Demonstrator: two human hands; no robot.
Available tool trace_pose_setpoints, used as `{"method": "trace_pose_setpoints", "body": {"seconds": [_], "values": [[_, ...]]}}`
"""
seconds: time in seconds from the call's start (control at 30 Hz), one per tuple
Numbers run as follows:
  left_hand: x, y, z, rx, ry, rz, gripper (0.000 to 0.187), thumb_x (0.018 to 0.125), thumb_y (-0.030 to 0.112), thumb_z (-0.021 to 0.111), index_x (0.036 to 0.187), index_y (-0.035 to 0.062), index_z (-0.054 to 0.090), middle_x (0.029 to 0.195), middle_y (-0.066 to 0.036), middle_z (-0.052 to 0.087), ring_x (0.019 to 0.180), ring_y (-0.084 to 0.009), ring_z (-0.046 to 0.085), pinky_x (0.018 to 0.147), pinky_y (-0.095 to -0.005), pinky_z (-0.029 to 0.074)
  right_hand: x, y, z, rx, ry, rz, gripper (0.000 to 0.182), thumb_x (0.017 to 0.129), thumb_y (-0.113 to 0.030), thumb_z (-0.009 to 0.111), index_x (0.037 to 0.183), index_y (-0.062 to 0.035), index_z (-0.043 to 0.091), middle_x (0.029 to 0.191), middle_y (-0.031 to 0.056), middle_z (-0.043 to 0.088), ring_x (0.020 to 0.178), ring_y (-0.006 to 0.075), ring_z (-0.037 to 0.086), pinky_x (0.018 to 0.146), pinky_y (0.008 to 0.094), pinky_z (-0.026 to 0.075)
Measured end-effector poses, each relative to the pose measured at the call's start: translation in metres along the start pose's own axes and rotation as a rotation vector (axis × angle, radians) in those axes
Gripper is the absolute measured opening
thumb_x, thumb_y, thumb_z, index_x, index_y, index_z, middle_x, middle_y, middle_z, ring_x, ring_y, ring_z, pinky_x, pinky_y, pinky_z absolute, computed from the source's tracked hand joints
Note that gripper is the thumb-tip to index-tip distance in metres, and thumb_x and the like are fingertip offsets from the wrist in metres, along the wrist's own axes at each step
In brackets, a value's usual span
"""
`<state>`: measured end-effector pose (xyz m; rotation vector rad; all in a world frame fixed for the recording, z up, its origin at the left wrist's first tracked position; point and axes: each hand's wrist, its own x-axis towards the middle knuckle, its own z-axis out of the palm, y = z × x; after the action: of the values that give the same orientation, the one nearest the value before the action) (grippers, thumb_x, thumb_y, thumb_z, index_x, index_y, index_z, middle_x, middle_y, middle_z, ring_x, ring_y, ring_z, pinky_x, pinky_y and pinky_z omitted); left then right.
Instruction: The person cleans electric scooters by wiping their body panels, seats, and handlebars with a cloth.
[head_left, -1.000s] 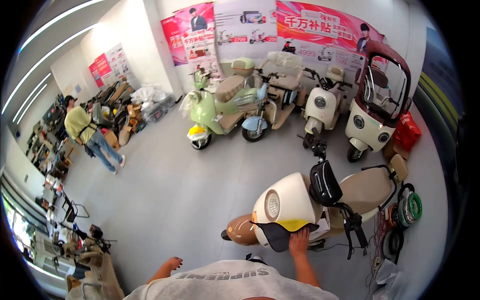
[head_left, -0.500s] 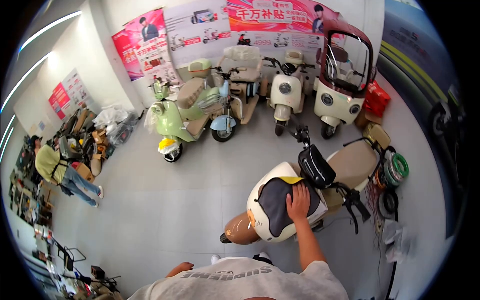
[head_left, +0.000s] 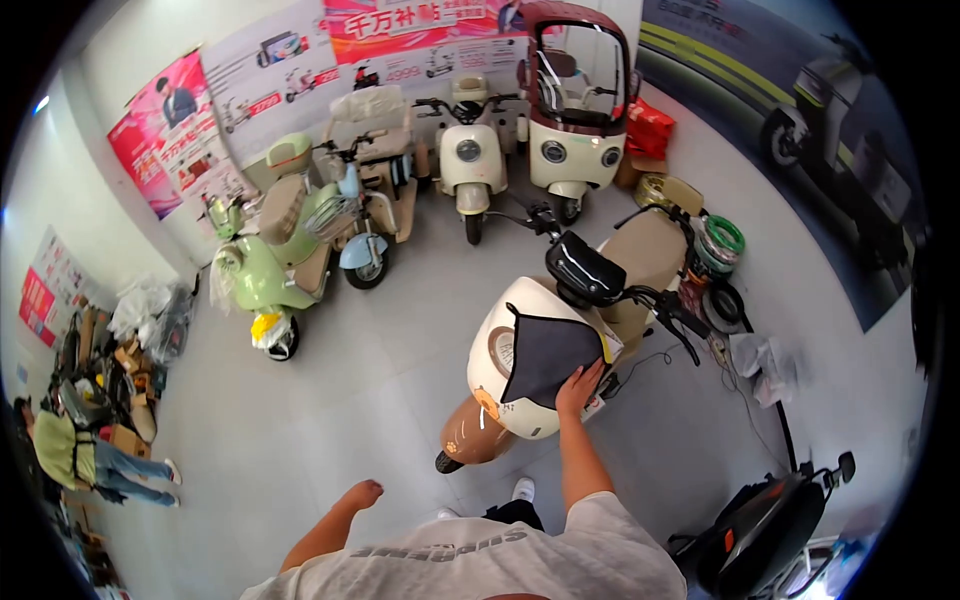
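Observation:
A cream electric scooter with a brown front fender stands in front of me, its nose towards the lower left. A dark grey cloth with a black border and a bit of yellow at its right edge lies over the front panel. My right hand is on the lower right part of this cloth, fingers together and pressing it against the panel. Low on the left, my left hand hangs in the air with its fingers loosely curled, holding nothing and apart from the scooter.
A green scooter, a light blue one, a cream one and a roofed one line the back wall. Hoses and cables lie at right. A black scooter stands lower right. Another person is at far left.
My right hand has slid towards the cloth's lower right edge, and the cloth's yellow part has shifted. My left hand has come forward into fuller view. The camera view has turned right.

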<state>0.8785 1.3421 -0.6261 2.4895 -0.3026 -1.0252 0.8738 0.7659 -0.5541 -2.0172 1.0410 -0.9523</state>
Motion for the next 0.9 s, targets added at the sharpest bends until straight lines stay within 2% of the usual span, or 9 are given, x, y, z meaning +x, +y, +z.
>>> {"method": "trace_pose_setpoints", "body": {"seconds": [0.2,0.27,0.37,0.43,0.53,0.6,0.63,0.77,0.9], "values": [[-0.036,0.351,-0.102,-0.07,-0.084,0.572,0.027,0.094,0.025,0.058,0.109,0.0041,0.067,0.106,-0.014,0.069,0.096,-0.0299,0.064,0.085,-0.0374,0.05,-0.01,0.024,0.001,0.011,-0.061,0.153,0.06,0.104,-0.029,0.029,0.153,0.0007,0.01,0.156,0.0275,0.017,0.14,0.0455,0.026,0.115,0.0502,0.027],[-0.084,0.459,-0.117,-0.112,-0.095,1.231,0.019,0.088,0.011,0.064,0.106,0.0036,0.067,0.095,-0.012,0.066,0.09,-0.0299,0.062,0.081,-0.039,0.049,-0.009,0.025,-0.002,0.017,-0.11,0.104,0.061,0.104,-0.029,0.03,0.153,0.0012,0.009,0.156,0.0276,0.016,0.14,0.0459,0.026,0.115,0.0503,0.028],[-0.157,0.57,-0.111,-0.06,-0.292,1.723,0.025,0.083,0.006,0.066,0.107,0.0014,0.062,0.106,-0.013,0.062,0.104,-0.0322,0.058,0.088,-0.0416,0.047,-0.01,0.027,-0.009,0.002,-0.162,0.131,0.062,0.104,-0.03,0.03,0.153,0.0015,0.007,0.156,0.0272,0.015,0.14,0.046,0.026,0.114,0.0509,0.028],[-0.2,0.61,-0.092,-0.233,-0.689,1.786,0.028,0.084,0.008,0.065,0.111,0.0005,0.059,0.106,-0.014,0.061,0.105,-0.0326,0.056,0.09,-0.0409,0.047,-0.006,0.022,-0.012,-0.024,-0.231,0.178,0.066,0.103,-0.03,0.034,0.153,0.0014,0.006,0.156,0.027,0.015,0.14,0.046,0.025,0.114,0.0508,0.028],[-0.235,0.64,-0.064,-0.347,-0.747,2.046,0.024,0.09,0.016,0.061,0.111,0.0042,0.061,0.104,-0.011,0.06,0.097,-0.0283,0.058,0.084,-0.0375,0.047,-0.003,0.026,-0.018,-0.018,-0.268,0.146,0.068,0.102,-0.03,0.037,0.153,0.002,0.005,0.156,0.0274,0.016,0.14,0.0465,0.025,0.114,0.0508,0.027],[-0.248,0.655,-0.061,-0.018,-0.943,1.923,0.053,0.081,0.054,0.065,0.092,0.003,0.064,0.092,-0.016,0.061,0.091,-0.0351,0.062,0.081,-0.0462,0.05,-0.001,0.027,-0.021,-0.003,-0.288,0.171,0.069,0.101,-0.03,0.039,0.152,0.0027,0.006,0.156,0.028,0.016,0.14,0.047,0.024,0.115,0.0505,0.026],[-0.251,0.66,-0.068,-0.141,-0.968,1.981,0.036,0.089,0.038,0.061,0.083,0.0025,0.061,0.091,-0.016,0.061,0.09,-0.034,0.061,0.078,-0.0439,0.05,0.0,0.027,-0.022,0.007,-0.311,0.188,0.07,0.1,-0.029,0.04,0.152,0.0029,0.006,0.155,0.0284,0.016,0.14,0.0473,0.024,0.115,0.0505,0.026],[-0.259,0.656,-0.065,0.013,-0.878,2.098,0.03,0.088,0.032,0.061,0.084,0.0014,0.062,0.086,-0.015,0.06,0.086,-0.033,0.062,0.074,-0.0411,0.05,0.001,0.026,-0.021,0.021,-0.307,0.213,0.071,0.099,-0.028,0.044,0.151,0.0046,0.009,0.154,0.0298,0.019,0.14,0.0463,0.026,0.116,0.0481,0.025],[-0.264,0.634,-0.091,0.014,-1.305,1.987,0.032,0.092,0.034,0.059,0.093,0.0019,0.064,0.087,-0.013,0.063,0.083,-0.0299,0.064,0.073,-0.0393,0.052,0.006,0.023,-0.026,0.045,-0.262,0.242,0.067,0.098,-0.03,0.043,0.15,0.004,0.018,0.15,0.0289,0.03,0.136,0.0434,0.035,0.114,0.0425,0.028]]}}
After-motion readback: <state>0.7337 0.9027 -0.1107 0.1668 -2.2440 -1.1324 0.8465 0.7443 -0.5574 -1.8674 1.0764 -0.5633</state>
